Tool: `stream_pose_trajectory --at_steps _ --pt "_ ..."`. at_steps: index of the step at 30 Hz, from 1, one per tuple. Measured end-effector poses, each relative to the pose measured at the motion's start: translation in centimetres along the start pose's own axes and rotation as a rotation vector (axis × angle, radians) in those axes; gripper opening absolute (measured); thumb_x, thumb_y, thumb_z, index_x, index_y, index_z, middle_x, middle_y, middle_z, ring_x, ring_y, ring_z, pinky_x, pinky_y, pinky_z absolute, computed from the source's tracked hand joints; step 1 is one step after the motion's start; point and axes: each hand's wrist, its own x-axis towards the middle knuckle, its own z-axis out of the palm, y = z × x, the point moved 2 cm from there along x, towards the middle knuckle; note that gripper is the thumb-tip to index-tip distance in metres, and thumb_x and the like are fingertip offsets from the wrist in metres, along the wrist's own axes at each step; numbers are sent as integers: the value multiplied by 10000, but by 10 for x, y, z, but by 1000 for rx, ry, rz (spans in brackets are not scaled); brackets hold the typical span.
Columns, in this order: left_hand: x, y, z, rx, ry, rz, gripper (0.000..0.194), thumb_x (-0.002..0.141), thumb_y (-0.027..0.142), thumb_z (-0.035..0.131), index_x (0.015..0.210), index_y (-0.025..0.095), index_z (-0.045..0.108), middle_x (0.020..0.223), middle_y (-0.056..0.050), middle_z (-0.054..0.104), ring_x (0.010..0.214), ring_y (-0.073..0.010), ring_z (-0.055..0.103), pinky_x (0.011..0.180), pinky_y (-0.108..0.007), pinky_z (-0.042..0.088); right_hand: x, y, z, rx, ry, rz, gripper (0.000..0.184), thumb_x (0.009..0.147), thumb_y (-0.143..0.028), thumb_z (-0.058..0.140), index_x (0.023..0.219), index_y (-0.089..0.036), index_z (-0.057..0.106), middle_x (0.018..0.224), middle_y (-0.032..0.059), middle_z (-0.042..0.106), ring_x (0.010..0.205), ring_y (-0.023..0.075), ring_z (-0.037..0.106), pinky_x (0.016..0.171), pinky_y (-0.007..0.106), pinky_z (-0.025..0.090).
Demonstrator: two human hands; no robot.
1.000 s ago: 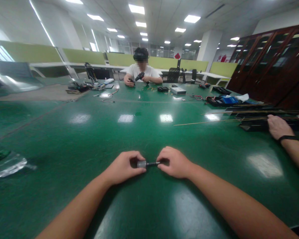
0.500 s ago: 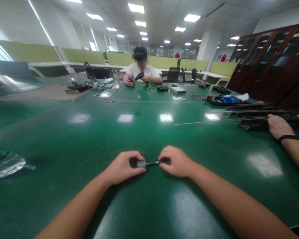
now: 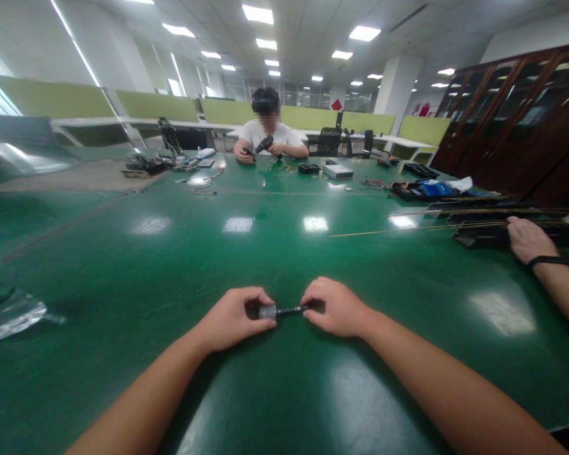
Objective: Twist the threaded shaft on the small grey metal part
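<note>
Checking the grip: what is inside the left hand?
The left hand holds a grey cylinder between thumb and fingers; a dark rod runs from it to the right hand. Fingertips cover the cylinder's edges, and whatever is under the palm is hidden.

the head view looks forward and slightly down from the wearer's head, close above the left forearm (image 3: pixel 152 376) and right forearm (image 3: pixel 422 360), across the green table (image 3: pixel 208 259) to a seated person (image 3: pixel 271 134) farther off, with the ceiling (image 3: pixel 303 31) above.
</note>
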Motion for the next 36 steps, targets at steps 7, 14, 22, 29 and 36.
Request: stream_pose_trajectory --at_steps 7,14,22,29,36 --pt "0 0 -1 -2 -14 -8 238 753 344 760 908 169 711 849 -20 711 781 -193 650 720 -289 505 0 0 0 -5 -7 -3 117 805 -177 697 920 -183 717 913 44 714 884 187 616 824 314 490" --pt "0 1 -1 10 -10 -13 235 750 340 764 899 167 711 844 -20 709 779 -195 648 715 -289 499 -2 5 -5 -20 -18 -3 103 802 -178 693 902 -188 717 909 43 716 888 190 620 827 322 495" --pt "0 2 -1 7 -15 -12 240 751 342 764 907 168 713 851 -21 714 785 -196 655 722 -291 500 -5 15 -13 -3 -22 -14 97 787 -178 715 877 -201 743 934 37 730 924 197 634 872 339 500" --pt "1 1 0 13 -6 9 231 744 333 758 895 164 709 826 -16 706 769 -189 651 695 -272 494 9 -4 9 12 -5 -43 100 830 -245 737 917 -201 756 951 43 739 927 196 626 865 333 488" --pt "1 2 0 -2 -2 -1 201 737 311 750 860 164 692 821 -8 710 771 -185 657 712 -266 495 18 -16 32 3 15 -78 218 839 -327 740 1017 -201 731 998 55 727 942 204 615 872 338 482"
